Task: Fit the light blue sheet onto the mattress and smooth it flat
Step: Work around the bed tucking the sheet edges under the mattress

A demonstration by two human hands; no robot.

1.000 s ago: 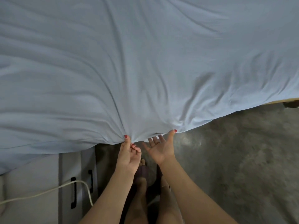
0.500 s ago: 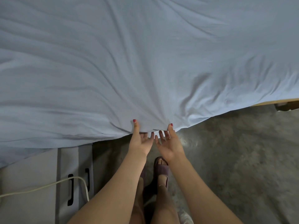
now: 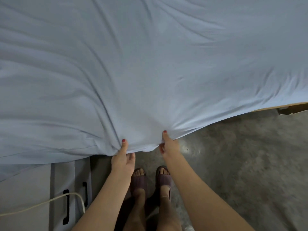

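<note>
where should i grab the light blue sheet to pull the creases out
Pinch the near hanging edge of the light blue sheet, from below and the floor side, thumb on top, as the left hand and right hand do. Creases fan from there, so pulling toward you tightens them.

A grey concrete floor (image 3: 241, 164) lies below, with a grey cabinet (image 3: 70, 189) bearing two black handles at lower left, a white cable (image 3: 41, 204) draped across it, and purple slippers (image 3: 139, 180) nearby.
</note>
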